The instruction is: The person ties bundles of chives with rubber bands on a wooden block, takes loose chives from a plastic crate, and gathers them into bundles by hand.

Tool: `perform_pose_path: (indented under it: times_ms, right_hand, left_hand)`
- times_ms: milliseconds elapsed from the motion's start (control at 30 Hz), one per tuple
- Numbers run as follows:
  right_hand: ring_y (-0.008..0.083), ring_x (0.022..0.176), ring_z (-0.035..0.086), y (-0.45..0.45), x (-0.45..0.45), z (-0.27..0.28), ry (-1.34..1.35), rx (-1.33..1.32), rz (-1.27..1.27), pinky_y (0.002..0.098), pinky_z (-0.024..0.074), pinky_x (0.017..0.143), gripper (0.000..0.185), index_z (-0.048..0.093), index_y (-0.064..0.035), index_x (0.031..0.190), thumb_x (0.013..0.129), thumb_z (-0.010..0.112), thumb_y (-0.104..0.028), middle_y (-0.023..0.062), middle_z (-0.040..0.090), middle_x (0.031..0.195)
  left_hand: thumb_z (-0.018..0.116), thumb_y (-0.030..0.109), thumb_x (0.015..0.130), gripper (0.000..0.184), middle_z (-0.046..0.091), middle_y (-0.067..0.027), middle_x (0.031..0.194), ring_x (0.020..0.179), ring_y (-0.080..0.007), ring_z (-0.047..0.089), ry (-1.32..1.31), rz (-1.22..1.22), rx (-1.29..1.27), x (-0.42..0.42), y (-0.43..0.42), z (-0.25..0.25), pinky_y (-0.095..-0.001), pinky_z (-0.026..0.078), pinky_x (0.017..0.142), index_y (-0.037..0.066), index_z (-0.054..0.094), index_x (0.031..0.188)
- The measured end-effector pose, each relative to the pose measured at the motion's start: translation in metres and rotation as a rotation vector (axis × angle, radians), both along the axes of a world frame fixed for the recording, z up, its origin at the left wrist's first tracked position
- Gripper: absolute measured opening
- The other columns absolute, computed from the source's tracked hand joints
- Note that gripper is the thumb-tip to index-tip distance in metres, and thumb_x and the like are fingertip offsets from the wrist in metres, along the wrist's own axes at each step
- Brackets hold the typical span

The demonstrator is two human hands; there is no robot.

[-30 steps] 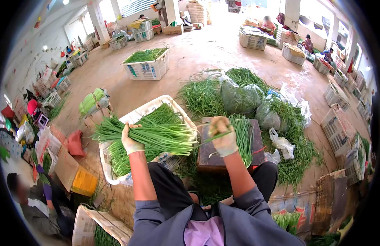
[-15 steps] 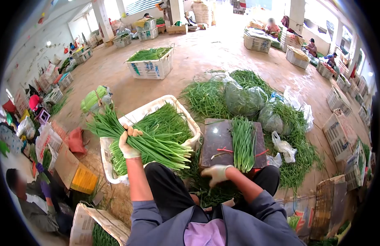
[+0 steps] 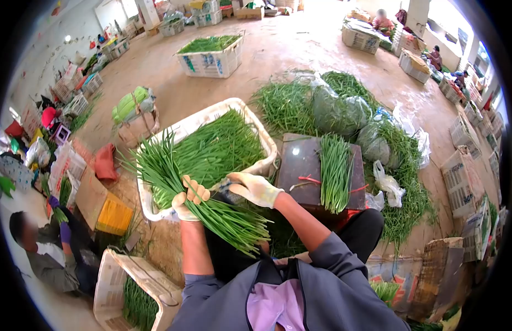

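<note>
My left hand (image 3: 190, 199), in a pale glove, is closed around a thick bunch of green chives (image 3: 234, 225) above my lap. The leaf tips fan out to the upper left, and the pale stem ends point to the lower right. My gloved right hand (image 3: 253, 189) is just right of the bunch, fingers stretched out, holding nothing. Behind my hands stands a white plastic crate (image 3: 271, 148) with more chives (image 3: 217, 146) inside. A second bunch (image 3: 335, 174) lies on a dark board (image 3: 295, 160) to the right, with red ties (image 3: 308, 179) near it.
Loose greens (image 3: 286, 107) and filled plastic bags (image 3: 341, 116) lie beyond the board. Another crate of greens (image 3: 214, 62) stands farther out. At lower left are a tilted crate (image 3: 109, 276), a cardboard box (image 3: 85, 193) and a seated person (image 3: 54, 259) holding greens.
My right hand has moved up and left from beside the board to near the held bunch. My left hand still grips the chives, now lower in my lap. The camera view has tilted down.
</note>
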State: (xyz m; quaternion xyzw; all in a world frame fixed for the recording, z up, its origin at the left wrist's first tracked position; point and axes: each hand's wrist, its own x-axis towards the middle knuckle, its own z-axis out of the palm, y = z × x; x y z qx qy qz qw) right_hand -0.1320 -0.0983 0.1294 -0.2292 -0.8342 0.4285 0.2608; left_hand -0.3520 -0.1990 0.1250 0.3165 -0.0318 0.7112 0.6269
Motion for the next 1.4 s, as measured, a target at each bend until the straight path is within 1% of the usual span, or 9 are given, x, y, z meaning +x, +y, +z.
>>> perform_pose_path:
  times_ms: [233, 400, 633, 767, 900, 1067, 1200, 1300, 1400]
  right_hand:
    - [0.0409, 0.114, 0.059, -0.029, -0.011, -0.046, -0.263, -0.197, 0.035, 0.0425, 0.0456, 0.096, 0.053, 0.057, 0.0010, 0.127, 0.098, 0.053, -0.044, 0.0255, 0.064, 0.120]
    - [0.0438, 0.095, 0.063, -0.053, -0.009, -0.038, -0.360, -0.147, 0.112, 0.0479, 0.0487, 0.082, 0.047, 0.066, -0.0019, 0.100, 0.097, 0.052, -0.047, 0.0256, 0.067, 0.095]
    - [0.0418, 0.102, 0.061, -0.083, -0.025, -0.022, -0.372, 0.044, 0.092, 0.0436, 0.0501, 0.089, 0.054, 0.065, -0.0036, 0.117, 0.089, 0.061, -0.050, 0.0234, 0.062, 0.113]
    - [0.0432, 0.117, 0.053, -0.092, -0.039, -0.010, -0.233, -0.035, 0.043, 0.0449, 0.0436, 0.102, 0.098, 0.047, 0.0055, 0.134, 0.065, 0.083, -0.055, 0.0282, 0.057, 0.121]
    - [0.0327, 0.123, 0.054, -0.073, -0.031, -0.005, 0.042, -0.252, -0.002, 0.0403, 0.0415, 0.106, 0.111, 0.033, 0.0033, 0.144, 0.058, 0.093, -0.034, 0.0232, 0.053, 0.132]
    - [0.0135, 0.096, 0.062, -0.024, 0.010, 0.007, 0.213, -0.496, 0.060, 0.0305, 0.0502, 0.089, 0.056, 0.057, -0.0001, 0.118, 0.069, 0.081, -0.009, 0.0051, 0.067, 0.104]
    - [0.0136, 0.086, 0.064, 0.005, 0.052, 0.023, 0.354, -0.871, -0.016, 0.0293, 0.0513, 0.079, 0.046, 0.061, -0.0008, 0.119, 0.075, 0.074, -0.007, 0.0038, 0.067, 0.098]
    - [0.0164, 0.083, 0.065, 0.018, 0.083, 0.035, 0.402, -1.035, -0.008, 0.0316, 0.0534, 0.073, 0.042, 0.062, 0.0000, 0.118, 0.080, 0.071, -0.016, 0.0065, 0.067, 0.097]
    - [0.0195, 0.080, 0.066, 0.041, 0.105, 0.011, 0.511, -1.019, -0.049, 0.0334, 0.0556, 0.072, 0.046, 0.061, 0.0018, 0.118, 0.080, 0.071, -0.022, 0.0106, 0.068, 0.100]
  left_hand:
    - [0.073, 0.017, 0.081, 0.028, 0.047, 0.0018, 0.070, 0.060, -0.0150, 0.045, 0.007, 0.183, -0.149, -0.020, -0.058, -0.039, -0.0351, 0.038, 0.065, 0.009, 0.055, 0.101]
    - [0.069, 0.019, 0.086, 0.024, 0.054, 0.0042, 0.080, 0.073, -0.0144, 0.053, -0.119, 0.308, -0.287, -0.025, -0.076, -0.066, -0.0367, 0.045, 0.079, 0.012, 0.058, 0.106]
    - [0.071, 0.021, 0.085, 0.028, 0.061, -0.0010, 0.082, 0.081, -0.0222, 0.061, -0.128, 0.444, -0.422, -0.027, -0.066, -0.072, -0.0441, 0.048, 0.086, 0.008, 0.059, 0.107]
    - [0.068, 0.011, 0.084, 0.024, 0.062, -0.0051, 0.079, 0.078, -0.0232, 0.061, -0.087, 0.394, -0.592, -0.006, -0.034, -0.038, -0.0446, 0.051, 0.084, 0.006, 0.059, 0.106]
    - [0.065, 0.005, 0.083, 0.018, 0.064, -0.0105, 0.076, 0.069, -0.0247, 0.062, 0.026, 0.527, -0.823, 0.048, 0.009, 0.016, -0.0397, 0.054, 0.068, 0.002, 0.060, 0.101]
    - [0.069, 0.013, 0.085, 0.016, 0.067, -0.0121, 0.081, 0.070, -0.0246, 0.064, 0.272, 0.428, -0.855, 0.092, 0.060, 0.051, -0.0379, 0.054, 0.062, 0.001, 0.065, 0.095]
    - [0.065, 0.039, 0.095, 0.063, 0.059, -0.0105, 0.125, 0.113, -0.0210, 0.059, 0.465, 0.099, -0.400, 0.100, 0.084, 0.030, -0.0359, 0.052, 0.092, 0.003, 0.041, 0.142]
    - [0.055, 0.042, 0.100, 0.054, 0.067, -0.0059, 0.096, 0.075, -0.0140, 0.066, 0.981, -0.121, -0.502, 0.092, 0.072, -0.008, -0.0269, 0.049, 0.058, 0.006, 0.046, 0.140]
    - [0.054, 0.038, 0.100, 0.044, 0.068, -0.0044, 0.076, 0.058, -0.0134, 0.062, 1.127, -0.204, -0.484, 0.106, 0.049, -0.061, -0.0254, 0.042, 0.048, 0.006, 0.058, 0.130]
